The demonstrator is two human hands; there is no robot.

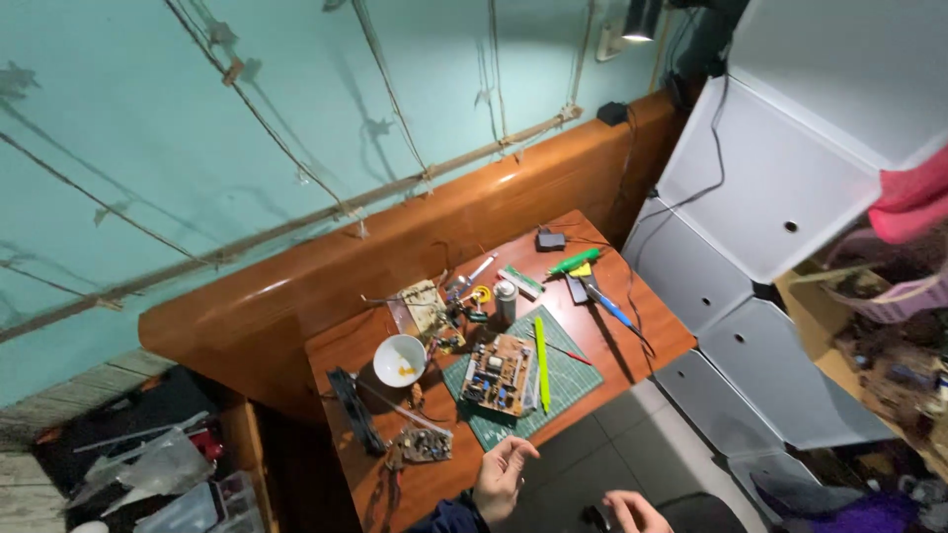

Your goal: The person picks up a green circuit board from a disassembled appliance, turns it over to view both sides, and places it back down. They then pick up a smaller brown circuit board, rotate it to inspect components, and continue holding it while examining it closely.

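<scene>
Circuit board (497,375), brown, crowded with small components, lies flat on a green cutting mat (573,380) near the front edge of a reddish wooden table (652,331). Yellow-green ruler (541,363) lies on the mat just beside the board's right edge, running front to back. Thin red-tipped probe (578,354) rests on the mat further right.

Left hand (500,478) hovers at the table's front edge, just in front of the mat and nearest the board. Fingers loosely curled, palm turned inward, nothing gripped, no contact with the board. Dark sleeve shows at the wrist. Right hand (632,510) sits low at the bottom of the view, off the table and well apart from the board; fingers bent, seemingly close to a small dark object, but whether it grips anything cannot be told.

Other items on the table: white bowl (399,359) left of the mat; smaller circuit board (423,446) near the front left corner; long black strip (354,409) along the left side; grey cylindrical can (506,299) behind the mat; green-handled tool (573,262) and blue-handled tool (612,309) toward the back right; small black adapter (550,240) at the rear. White panelled cabinet (750,197) stands to the right.
</scene>
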